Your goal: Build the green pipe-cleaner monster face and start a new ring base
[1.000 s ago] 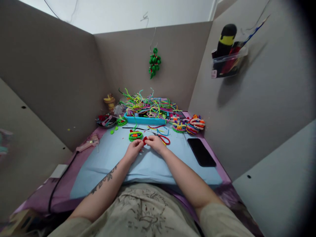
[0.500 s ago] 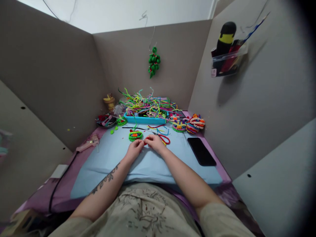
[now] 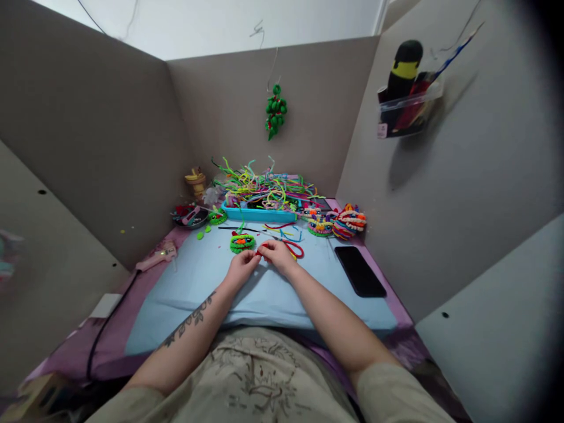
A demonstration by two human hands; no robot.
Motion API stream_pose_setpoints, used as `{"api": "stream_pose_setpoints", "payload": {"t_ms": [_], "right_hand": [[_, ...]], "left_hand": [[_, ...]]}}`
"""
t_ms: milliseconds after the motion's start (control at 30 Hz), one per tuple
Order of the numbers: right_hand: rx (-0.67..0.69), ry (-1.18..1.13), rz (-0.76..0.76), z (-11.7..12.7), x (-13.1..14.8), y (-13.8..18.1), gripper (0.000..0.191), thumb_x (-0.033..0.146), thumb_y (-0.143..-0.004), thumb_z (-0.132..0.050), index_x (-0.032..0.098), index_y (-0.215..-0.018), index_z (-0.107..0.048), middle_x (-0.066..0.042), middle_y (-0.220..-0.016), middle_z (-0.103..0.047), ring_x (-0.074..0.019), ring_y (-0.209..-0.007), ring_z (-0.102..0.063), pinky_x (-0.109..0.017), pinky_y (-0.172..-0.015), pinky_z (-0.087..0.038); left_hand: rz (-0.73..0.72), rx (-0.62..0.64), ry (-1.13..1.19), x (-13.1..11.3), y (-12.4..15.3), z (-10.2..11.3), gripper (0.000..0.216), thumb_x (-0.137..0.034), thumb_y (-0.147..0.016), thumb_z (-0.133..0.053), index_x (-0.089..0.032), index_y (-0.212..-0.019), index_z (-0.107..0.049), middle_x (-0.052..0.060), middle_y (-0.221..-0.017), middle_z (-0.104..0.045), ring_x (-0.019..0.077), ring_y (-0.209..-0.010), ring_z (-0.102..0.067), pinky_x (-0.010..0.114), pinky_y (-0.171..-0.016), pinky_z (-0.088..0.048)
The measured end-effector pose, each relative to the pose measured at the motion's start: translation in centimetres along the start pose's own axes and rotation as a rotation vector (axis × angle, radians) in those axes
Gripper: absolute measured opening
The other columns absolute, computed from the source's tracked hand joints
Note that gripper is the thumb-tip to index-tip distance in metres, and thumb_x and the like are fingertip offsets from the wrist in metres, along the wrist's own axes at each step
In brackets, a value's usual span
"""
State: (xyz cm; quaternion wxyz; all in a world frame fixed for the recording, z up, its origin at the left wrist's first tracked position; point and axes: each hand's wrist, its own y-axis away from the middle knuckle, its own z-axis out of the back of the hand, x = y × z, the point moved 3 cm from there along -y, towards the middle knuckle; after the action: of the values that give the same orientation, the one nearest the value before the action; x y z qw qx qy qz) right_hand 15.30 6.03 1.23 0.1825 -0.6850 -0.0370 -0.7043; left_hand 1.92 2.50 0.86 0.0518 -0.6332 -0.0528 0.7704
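Both hands meet on the blue mat (image 3: 185, 288): left hand (image 3: 240, 269) and right hand (image 3: 277, 256) pinch what looks like a red pipe cleaner (image 3: 259, 251) between fingertips, just beside the green face (image 3: 242, 241)

pipe cleaners (image 3: 264, 189): fuzzy | phone (image 3: 359, 271): glossy black | mat (image 3: 194, 282): matt blue | tray (image 3: 259, 214): smooth plastic

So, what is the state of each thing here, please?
left hand, pinching the red piece.
right hand, pinching the red piece.
green figure, lying flat.
blue tray, heaped with pipe cleaners.
phone, lying flat, screen dark.
glue gun, lying on its side.
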Motion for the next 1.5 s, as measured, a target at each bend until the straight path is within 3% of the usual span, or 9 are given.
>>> {"api": "stream_pose_setpoints", "payload": {"t_ms": [400, 633, 733, 867, 967, 1133, 1267, 1500], "right_hand": [[0.048, 0.041, 0.004, 0.2, -0.2, 0.0, 0.024, 0.040, -0.074, -0.060, 0.015, -0.070, -0.061, 0.006, -0.049, -0.048, -0.0081, -0.043, -0.041, -0.021, -0.043, -0.030], [0.092, 0.108, 0.040, 0.3, -0.5, -0.2, 0.022, 0.036, -0.073, -0.063, 0.015, -0.067, -0.061, 0.005, -0.050, -0.050, -0.0077, -0.043, -0.041, -0.020, -0.043, -0.031], [0.078, 0.149, 0.080, 0.6, -0.3, -0.4, 0.027, 0.042, -0.077, -0.059, 0.016, -0.080, -0.065, 0.003, -0.056, -0.055, -0.0092, -0.045, -0.045, -0.021, -0.043, -0.034], [-0.096, 0.234, 0.181, 2.1, 0.5, -0.6, 0.035, 0.042, -0.087, -0.044, 0.016, -0.102, -0.061, -0.004, -0.078, -0.062, -0.0125, -0.059, -0.052, -0.025, -0.053, -0.042], [-0.175, 0.329, 0.263, 2.8, 1.1, -0.3, 0.024, 0.034, -0.082, -0.053, 0.017, -0.093, -0.065, -0.006, -0.086, -0.062, -0.0147, -0.069, -0.052, -0.028, -0.063, -0.043], [-0.101, 0.456, 0.356, 1.9, 1.3, 0.2, 0.008, 0.025, -0.077, -0.061, 0.019, -0.078, -0.067, -0.002, -0.076, -0.060, -0.0132, -0.063, -0.050, -0.027, -0.063, -0.040], [-0.091, 0.509, 0.391, 1.3, 1.2, 0.2, 0.015, 0.020, -0.079, -0.056, 0.018, -0.065, -0.062, -0.001, -0.067, -0.056, -0.0146, -0.067, -0.050, -0.027, -0.065, -0.037], [-0.116, 0.528, 0.392, 0.9, 1.2, 0.3, 0.016, 0.019, -0.080, -0.052, 0.019, -0.066, -0.059, -0.001, -0.071, -0.055, -0.0152, -0.071, -0.050, -0.028, -0.069, -0.038]], "left_hand": [[0.020, -0.082, -0.048, -0.3, 0.2, 0.4, 0.026, -0.039, -0.064, -0.067, -0.014, -0.061, -0.063, -0.004, -0.049, -0.051, 0.0086, -0.047, -0.040, 0.022, -0.048, -0.029], [0.058, -0.018, -0.021, -0.4, 0.4, 0.3, 0.029, -0.041, -0.061, -0.071, -0.012, -0.062, -0.066, -0.002, -0.050, -0.057, 0.0088, -0.047, -0.042, 0.022, -0.048, -0.030], [0.074, 0.008, 0.004, -0.6, 0.4, 0.3, 0.029, -0.041, -0.062, -0.071, -0.013, -0.060, -0.064, -0.002, -0.048, -0.054, 0.0079, -0.045, -0.040, 0.022, -0.046, -0.027], [0.099, 0.004, 0.031, -0.7, 0.3, 0.4, 0.028, -0.040, -0.063, -0.070, -0.014, -0.057, -0.062, -0.004, -0.045, -0.051, 0.0069, -0.041, -0.035, 0.022, -0.044, -0.023], [0.107, 0.007, 0.049, -0.7, 0.3, 0.4, 0.025, -0.038, -0.062, -0.070, -0.014, -0.058, -0.062, -0.004, -0.046, -0.052, 0.0069, -0.042, -0.036, 0.023, -0.044, -0.023], [0.104, 0.019, 0.065, -0.6, 0.3, 0.4, 0.024, -0.037, -0.063, -0.070, -0.014, -0.060, -0.062, -0.004, -0.048, -0.053, 0.0070, -0.043, -0.037, 0.022, -0.046, -0.024], [0.098, 0.031, 0.073, -0.3, 0.3, 0.3, 0.027, -0.039, -0.062, -0.071, -0.014, -0.058, -0.061, -0.005, -0.046, -0.050, 0.0071, -0.043, -0.037, 0.022, -0.046, -0.025], [0.086, 0.020, 0.079, 0.1, 0.0, 0.3, 0.029, -0.041, -0.062, -0.071, -0.014, -0.062, -0.062, -0.004, -0.050, -0.052, 0.0081, -0.046, -0.040, 0.022, -0.047, -0.027]]}}
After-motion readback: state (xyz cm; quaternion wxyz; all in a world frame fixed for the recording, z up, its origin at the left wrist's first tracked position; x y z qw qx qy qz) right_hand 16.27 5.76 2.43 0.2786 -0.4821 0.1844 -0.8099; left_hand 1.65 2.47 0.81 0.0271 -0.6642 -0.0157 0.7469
